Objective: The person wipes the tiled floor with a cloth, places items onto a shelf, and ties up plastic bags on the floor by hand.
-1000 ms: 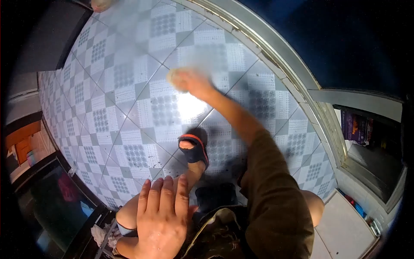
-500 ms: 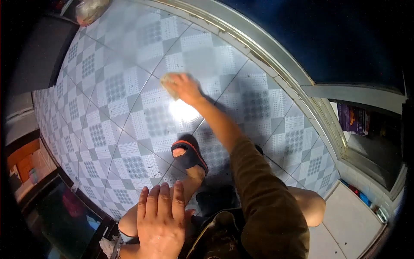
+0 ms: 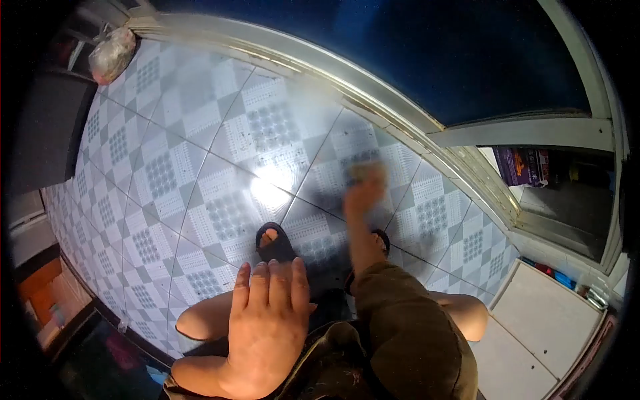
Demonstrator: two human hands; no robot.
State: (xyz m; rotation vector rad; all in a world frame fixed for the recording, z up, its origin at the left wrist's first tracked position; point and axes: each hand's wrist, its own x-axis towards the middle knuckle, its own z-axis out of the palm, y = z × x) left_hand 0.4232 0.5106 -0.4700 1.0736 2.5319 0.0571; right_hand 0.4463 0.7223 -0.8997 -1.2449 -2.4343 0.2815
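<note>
The right hand (image 3: 365, 196), at the end of a brown sleeve (image 3: 413, 323), reaches out over the tiled floor (image 3: 160, 230), gripping a tan cloth (image 3: 371, 173) that shows at the far side of its fingers. Hand and cloth are blurred, so how tightly the fingers close around it, and whether it presses on the tiles, I cannot tell. The cloth is right of the bright reflection and near the metal door sill (image 3: 407, 140). The left hand (image 3: 270, 320) is at the near side, flat and back upward, its 4 fingers straight and close together, the thumb tip showing at the right; it overlaps the left knee (image 3: 207, 313) in view, though whether they touch is unclear. The 2 feet wear dark sandals (image 3: 277, 248), the right foot partly behind the forearm. At the far left a filled plastic bag (image 3: 112, 57) stands by the wall, just beyond a dark box (image 3: 57, 130). At the right, a purple package (image 3: 522, 167) sits beyond the frame, and a white cabinet (image 3: 550, 320) is at the near right.
</note>
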